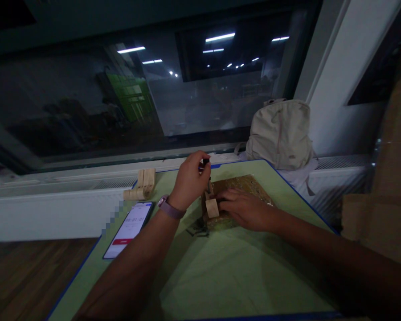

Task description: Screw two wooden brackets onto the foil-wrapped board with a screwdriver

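My left hand (190,179) is closed round the dark handle of a small tool (206,163), probably a screwdriver, held upright over a small wooden block (211,207). The block stands at the near left edge of a brownish board (247,185) on the green mat (227,272). My right hand (242,207) lies on the board right beside the block, fingers curled against it and steadying it. A few dark small parts, perhaps screws (198,230), lie on the mat just in front of the block. A watch sits on my left wrist.
A phone (128,228) with a lit screen lies on the mat at left. Several wooden pieces (143,185) rest at the mat's far left corner. A beige backpack (280,133) leans on the sill at back right. A cardboard box (384,214) stands at right.
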`<state>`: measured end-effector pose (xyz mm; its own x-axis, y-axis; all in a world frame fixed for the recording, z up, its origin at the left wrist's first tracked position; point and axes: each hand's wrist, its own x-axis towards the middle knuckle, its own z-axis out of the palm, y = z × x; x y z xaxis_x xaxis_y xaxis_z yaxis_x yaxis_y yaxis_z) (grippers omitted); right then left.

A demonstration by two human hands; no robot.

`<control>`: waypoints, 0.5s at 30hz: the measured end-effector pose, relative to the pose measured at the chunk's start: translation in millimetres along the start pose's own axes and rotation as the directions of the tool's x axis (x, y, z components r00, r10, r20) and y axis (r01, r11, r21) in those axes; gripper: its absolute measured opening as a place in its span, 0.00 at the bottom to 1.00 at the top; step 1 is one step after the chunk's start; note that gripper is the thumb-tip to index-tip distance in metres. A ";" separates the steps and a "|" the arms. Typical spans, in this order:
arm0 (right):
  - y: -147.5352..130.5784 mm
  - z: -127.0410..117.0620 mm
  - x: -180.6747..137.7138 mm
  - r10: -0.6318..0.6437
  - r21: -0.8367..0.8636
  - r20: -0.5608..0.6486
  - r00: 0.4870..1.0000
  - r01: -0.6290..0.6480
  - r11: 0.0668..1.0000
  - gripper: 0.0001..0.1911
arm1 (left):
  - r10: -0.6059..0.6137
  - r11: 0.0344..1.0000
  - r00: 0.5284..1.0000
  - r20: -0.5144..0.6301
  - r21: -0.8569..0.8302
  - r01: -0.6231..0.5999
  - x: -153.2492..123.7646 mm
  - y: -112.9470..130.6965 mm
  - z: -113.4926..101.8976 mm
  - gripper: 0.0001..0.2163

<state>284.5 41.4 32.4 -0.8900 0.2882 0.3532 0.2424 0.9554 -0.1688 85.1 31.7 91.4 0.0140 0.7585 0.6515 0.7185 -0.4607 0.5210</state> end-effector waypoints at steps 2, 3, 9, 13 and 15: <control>0.4 0.9 -0.2 0.001 -0.002 0.004 1.000 -0.001 1.000 0.15 | 0.032 0.999 0.999 -0.023 0.027 -0.031 -0.1 2.9 -1.2 0.04; 0.6 1.3 -0.2 0.002 -0.004 0.003 1.000 -0.002 1.000 0.15 | 0.042 0.998 0.999 -0.030 0.053 -0.040 -0.2 4.0 -1.7 0.04; 1.0 1.7 -0.9 0.010 0.004 0.008 1.000 -0.010 1.000 0.16 | 0.077 0.990 0.997 -0.018 0.120 -0.074 -0.2 4.6 -1.9 0.10; 0.2 0.6 -1.0 0.012 0.000 0.022 1.000 -0.012 1.000 0.16 | 0.128 0.986 0.992 -0.005 0.106 -0.127 0.0 5.0 -1.5 0.07; -0.2 0.1 -0.6 0.006 -0.010 0.021 1.000 -0.006 1.000 0.16 | 0.145 0.983 0.989 -0.011 0.116 -0.143 0.2 5.8 -1.7 0.04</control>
<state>285.0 41.0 32.1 -0.8966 0.2923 0.3326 0.2513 0.9544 -0.1614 88.1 28.4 95.5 0.1103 0.6785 0.7263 0.7847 -0.5080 0.3553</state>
